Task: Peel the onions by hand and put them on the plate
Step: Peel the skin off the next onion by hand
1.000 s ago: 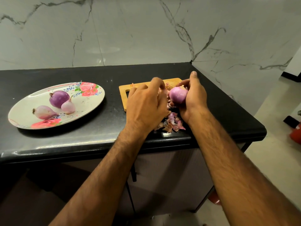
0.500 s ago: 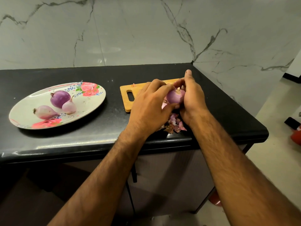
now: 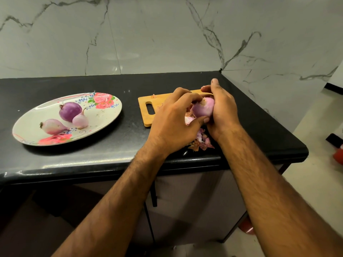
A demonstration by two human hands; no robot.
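Note:
A purple onion (image 3: pixel 203 108) is held between both hands above the wooden cutting board (image 3: pixel 146 110). My right hand (image 3: pixel 223 110) cups it from the right, fingers curled round it. My left hand (image 3: pixel 173 125) grips it from the left, fingertips at its top and thumb under it. Loose pink and brown onion skins (image 3: pixel 201 140) lie on the counter below the hands. To the left, a flowered oval plate (image 3: pixel 104 115) holds three peeled onions: a round purple one (image 3: pixel 70 111), a small pale one (image 3: pixel 80 121) and a long pale one (image 3: pixel 52 126).
The black counter (image 3: pixel 111 154) ends at a rounded front edge and a right edge near my right arm. A marble wall stands behind. Cabinet doors sit under the counter. On the floor at the far right lies a red and black object (image 3: pixel 336 149).
My left hand has come over the onion and taken hold of it, fingers now at its top. The onion has turned in my right hand.

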